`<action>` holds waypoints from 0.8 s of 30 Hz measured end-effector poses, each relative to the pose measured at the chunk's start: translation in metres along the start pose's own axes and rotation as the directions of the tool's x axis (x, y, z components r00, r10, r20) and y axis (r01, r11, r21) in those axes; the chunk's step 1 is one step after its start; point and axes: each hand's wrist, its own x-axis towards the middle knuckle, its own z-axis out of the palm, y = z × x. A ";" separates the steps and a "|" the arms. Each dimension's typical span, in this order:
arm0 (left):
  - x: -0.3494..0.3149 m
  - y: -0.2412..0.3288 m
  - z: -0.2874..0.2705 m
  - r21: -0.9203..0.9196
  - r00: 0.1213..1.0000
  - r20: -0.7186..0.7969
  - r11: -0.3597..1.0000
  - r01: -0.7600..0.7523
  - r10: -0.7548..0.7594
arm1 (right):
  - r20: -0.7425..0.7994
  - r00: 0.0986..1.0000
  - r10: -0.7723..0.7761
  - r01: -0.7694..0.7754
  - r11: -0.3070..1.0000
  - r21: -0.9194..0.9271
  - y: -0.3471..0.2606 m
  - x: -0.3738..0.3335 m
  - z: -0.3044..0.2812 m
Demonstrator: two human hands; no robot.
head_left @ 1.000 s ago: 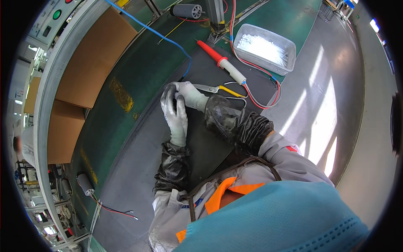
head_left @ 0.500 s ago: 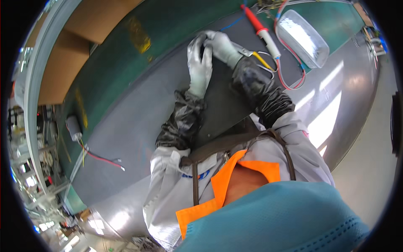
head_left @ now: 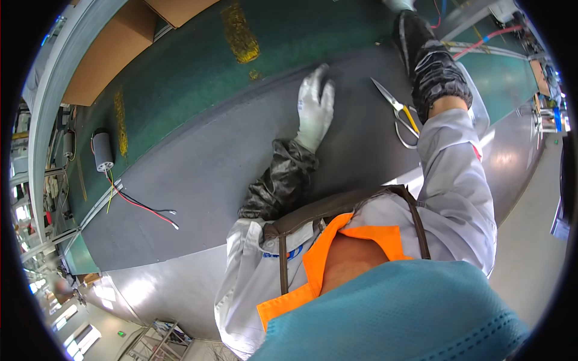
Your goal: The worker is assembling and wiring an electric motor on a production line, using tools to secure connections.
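My left hand, in a pale grey glove and black sleeve cover, rests over the dark mat. Its fingers are stretched out, the thumb stands apart, and nothing shows in it. My right arm reaches far to the upper right, and my right hand is cut by the top edge, so its fingers are hidden. Between the two arms lie scissors with yellow on the handle, blades pointing away, touched by neither hand. At the left stands a grey cylindrical motor with loose red, black and yellow-green wires.
A green bench top with worn yellow tape runs behind the mat. Cardboard boxes and a metal frame post stand at the left. A clear plastic box is mostly hidden by my right arm. Red cable crosses the upper right.
My hands, together before, are now apart. The right one has reached away to the far upper right, uncovering the scissors. The red and white tool no longer shows. The view has shifted somewhat.
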 end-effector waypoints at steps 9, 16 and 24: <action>0.008 0.007 0.018 0.135 0.979 0.157 0.980 -0.147 0.126 | -0.069 0.807 0.586 -0.589 0.792 -0.163 0.115 0.068 0.039; 0.012 0.009 0.014 0.155 0.984 0.123 0.977 -0.147 0.128 | 0.482 0.717 0.505 -0.691 0.607 0.393 0.092 0.062 0.000; 0.010 0.007 0.024 0.213 0.987 0.113 0.968 -0.133 0.111 | 0.244 0.874 0.420 -0.441 0.479 0.759 0.056 0.013 0.036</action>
